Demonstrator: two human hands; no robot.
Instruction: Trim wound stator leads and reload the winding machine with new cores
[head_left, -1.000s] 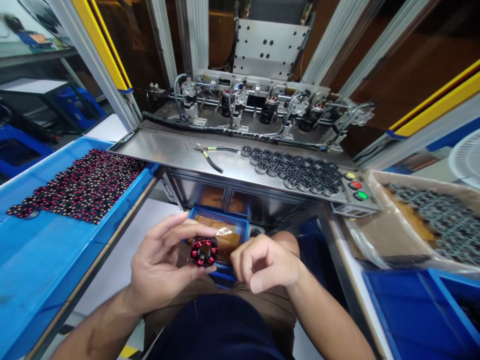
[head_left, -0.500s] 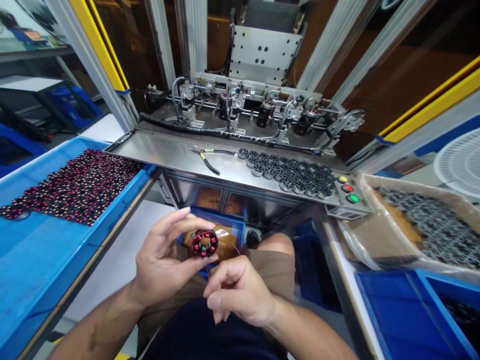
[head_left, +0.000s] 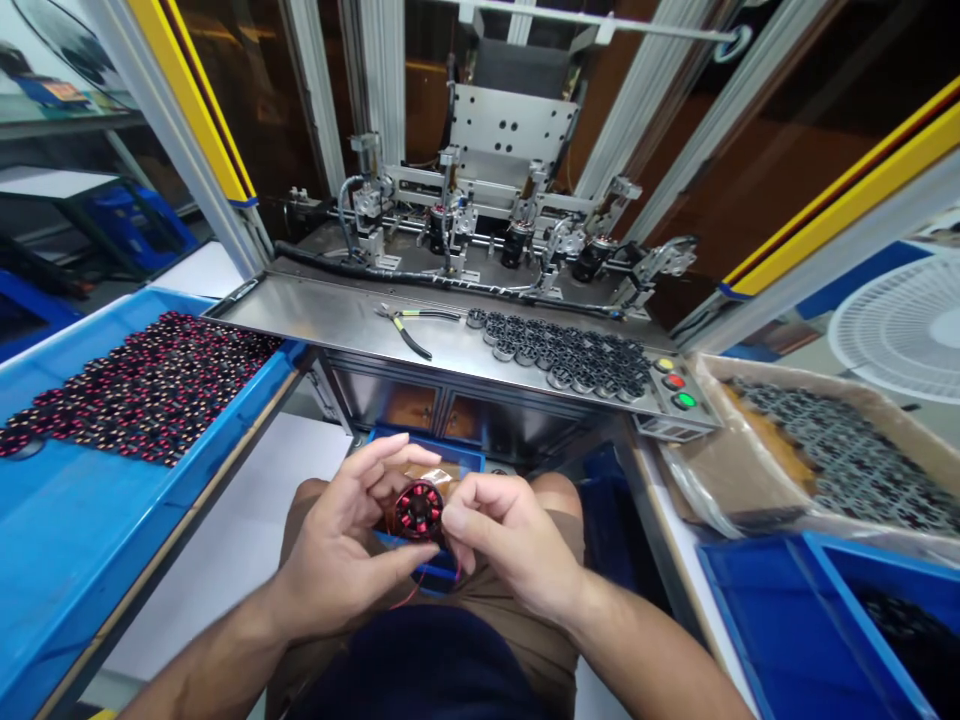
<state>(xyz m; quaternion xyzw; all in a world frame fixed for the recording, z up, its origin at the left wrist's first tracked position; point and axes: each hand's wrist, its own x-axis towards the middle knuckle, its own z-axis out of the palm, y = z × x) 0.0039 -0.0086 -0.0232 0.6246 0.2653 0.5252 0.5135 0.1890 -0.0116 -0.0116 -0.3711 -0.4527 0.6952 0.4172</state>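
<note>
My left hand grips a small round wound stator with red copper coils, held above my lap. My right hand has its fingers pinched against the stator's right side. A thin red wire hangs below the stator. What the right fingertips pinch is too small to make out.
A blue tray at the left carries several wound stators. On the steel shelf lie pliers and a cluster of bare black cores. Coloured buttons sit at its right. A cardboard box of cores and a blue bin stand at the right.
My right hand rose from below the stator and closed in on its right side. The camera view tilted upward a little.
</note>
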